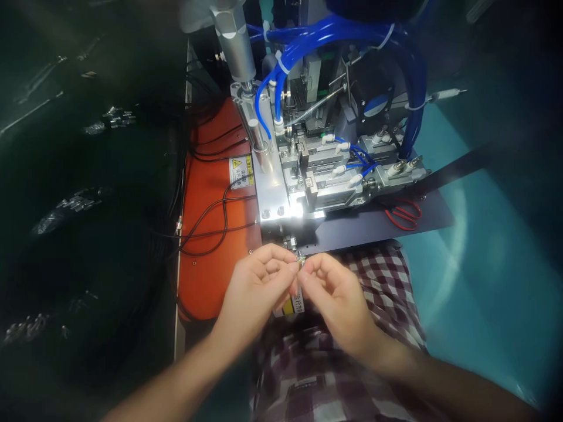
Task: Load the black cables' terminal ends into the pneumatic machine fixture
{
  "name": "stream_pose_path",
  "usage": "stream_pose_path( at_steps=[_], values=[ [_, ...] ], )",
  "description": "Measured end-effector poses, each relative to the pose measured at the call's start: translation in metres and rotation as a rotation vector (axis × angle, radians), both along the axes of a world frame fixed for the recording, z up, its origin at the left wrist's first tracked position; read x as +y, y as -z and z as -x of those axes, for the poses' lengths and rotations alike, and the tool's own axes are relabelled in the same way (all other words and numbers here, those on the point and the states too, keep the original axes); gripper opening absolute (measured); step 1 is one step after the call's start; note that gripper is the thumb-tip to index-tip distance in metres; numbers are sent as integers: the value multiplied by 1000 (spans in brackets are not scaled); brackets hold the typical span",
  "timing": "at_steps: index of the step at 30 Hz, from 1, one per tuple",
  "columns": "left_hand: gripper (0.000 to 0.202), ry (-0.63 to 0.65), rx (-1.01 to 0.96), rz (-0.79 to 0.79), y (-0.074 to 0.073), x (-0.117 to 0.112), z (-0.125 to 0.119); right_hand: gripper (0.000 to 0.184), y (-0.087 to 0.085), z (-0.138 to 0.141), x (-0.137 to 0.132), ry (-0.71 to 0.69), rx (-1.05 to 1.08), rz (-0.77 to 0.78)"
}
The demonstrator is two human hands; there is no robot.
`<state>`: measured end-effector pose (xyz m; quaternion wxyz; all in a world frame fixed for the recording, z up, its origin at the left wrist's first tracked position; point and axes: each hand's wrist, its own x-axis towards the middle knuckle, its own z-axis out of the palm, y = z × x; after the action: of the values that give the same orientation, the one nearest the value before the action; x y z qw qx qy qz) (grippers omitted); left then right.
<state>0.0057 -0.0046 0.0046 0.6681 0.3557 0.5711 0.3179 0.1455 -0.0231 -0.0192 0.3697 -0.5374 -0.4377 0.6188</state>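
My left hand (263,278) and my right hand (336,296) meet fingertip to fingertip, low in front of a metal machine (275,187). Between the left thumb and forefinger is a small shiny metal piece (300,259); its kind is too small to tell. The right thumb and forefinger are pinched together at the other side of that piece, and whether they grip it too I cannot make out. Just beyond my fingers lies the machine's front edge, with a small metal fitting (292,241).
Blue air hoses (352,29) arch over the machine. Red-handled scissors (403,214) lie on the dark plate at right. Black cables (224,217) cross the orange base (211,281). Bagged shiny parts (70,208) lie on the dark surface at left. A checkered cloth (382,281) sits below.
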Motion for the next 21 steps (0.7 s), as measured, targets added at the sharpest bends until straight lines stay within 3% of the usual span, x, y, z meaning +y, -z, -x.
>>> stream_pose_path(
  at_steps=[6,10,14,21],
  values=[
    [12,14,-75,76,1,2,2,18,-4,-1,3,-15,56,86],
    [15,36,-20,66,0,2,4,10,-8,-14,13,-109,-37,22],
    [19,62,-13,32,2,2,4,10,-9,-23,22,-79,-101,-45],
    [20,87,-44,40,3,1,4,9,-9,-16,27,-61,-37,-43]
  ],
)
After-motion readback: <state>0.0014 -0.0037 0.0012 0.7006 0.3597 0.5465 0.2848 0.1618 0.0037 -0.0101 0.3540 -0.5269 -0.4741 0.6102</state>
